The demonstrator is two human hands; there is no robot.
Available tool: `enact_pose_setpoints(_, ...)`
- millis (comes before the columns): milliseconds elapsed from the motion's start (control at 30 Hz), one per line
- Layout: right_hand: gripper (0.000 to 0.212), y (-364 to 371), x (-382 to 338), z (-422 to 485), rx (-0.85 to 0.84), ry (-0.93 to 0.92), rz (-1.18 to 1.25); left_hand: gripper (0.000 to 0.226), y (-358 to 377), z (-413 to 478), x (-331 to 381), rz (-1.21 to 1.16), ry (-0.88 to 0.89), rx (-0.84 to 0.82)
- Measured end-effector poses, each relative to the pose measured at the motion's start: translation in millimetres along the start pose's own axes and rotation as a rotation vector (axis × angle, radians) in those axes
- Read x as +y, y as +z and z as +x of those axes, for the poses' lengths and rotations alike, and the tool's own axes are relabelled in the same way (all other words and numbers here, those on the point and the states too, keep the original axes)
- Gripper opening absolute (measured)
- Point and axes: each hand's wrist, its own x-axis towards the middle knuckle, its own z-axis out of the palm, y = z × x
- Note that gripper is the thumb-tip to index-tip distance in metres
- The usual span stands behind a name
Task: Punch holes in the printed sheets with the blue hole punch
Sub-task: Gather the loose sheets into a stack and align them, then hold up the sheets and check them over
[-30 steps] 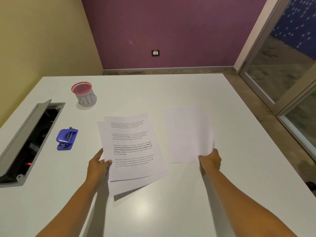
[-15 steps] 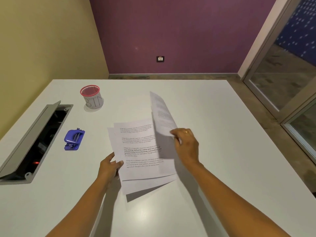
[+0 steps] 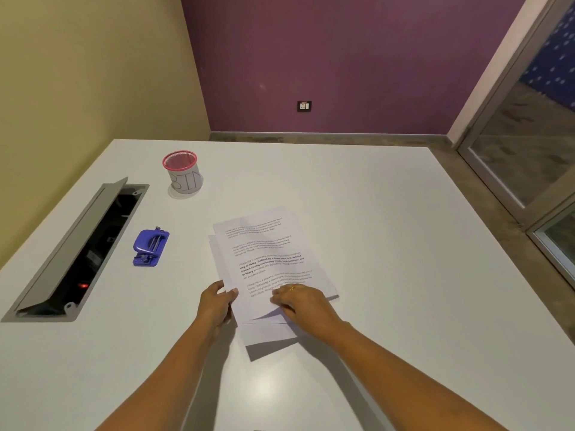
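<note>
The printed sheets (image 3: 267, 259) are lying as a loose, slightly fanned pile of white pages, the top one showing short blocks of black text, one block in bold. The lower pages are sticking out unevenly at the near edge. The pile is stretching away from both hands across the white table (image 3: 389, 244), its near end under the fingers. The left hand (image 3: 216, 301) is gripping the pile's near left edge, thumb on top of the top page and fingers curled at the side. The right hand (image 3: 303, 303) is lying palm down on the near right part, fingers loosely bent and pressing the paper; a gold ring is showing on one finger. The blue hole punch (image 3: 151, 247) is sitting untouched, well apart to the left of the left hand and a little farther away. Beyond it, a red-rimmed cup (image 3: 183, 172) marked "BIN" is standing upright. An open cable hatch (image 3: 77, 250) is lying farther left.
</note>
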Motion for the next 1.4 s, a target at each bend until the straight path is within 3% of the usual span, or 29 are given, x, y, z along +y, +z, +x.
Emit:
enact_pose_setpoints(133,0.029,1,-5,3,-0.070,0.028,0.014,0.034,5,0,2,0.011,0.003,-0.012)
enact_pose_setpoints(367,0.036,-5,-5,0,-0.166,0.096,0.085,0.052,11,-3,9,0.129,0.046,0.001)
enact_pose_setpoints(633,0.031,-18,19,-2,-0.053,0.442,0.292,0.058,9,-23,34,0.371,0.269,-0.011)
enact_pose_setpoints(967,0.036,-53,47,2,0.150,0.785,0.604,0.053,1,-41,79,0.317,0.427,-0.233)
enact_pose_setpoints(1067,0.049,-65,51,3,0.239,0.853,0.697,0.053,0,-43,88,0.202,0.438,-0.314)
enact_pose_setpoints(1267,0.030,-81,47,-3,0.221,0.741,1.354,0.055,-2,-42,95,0.069,0.399,-0.401)
enact_pose_setpoints(1400,0.038,-85,45,-4,0.260,0.689,1.400,0.055,-5,-40,89,0.031,0.332,-0.413)
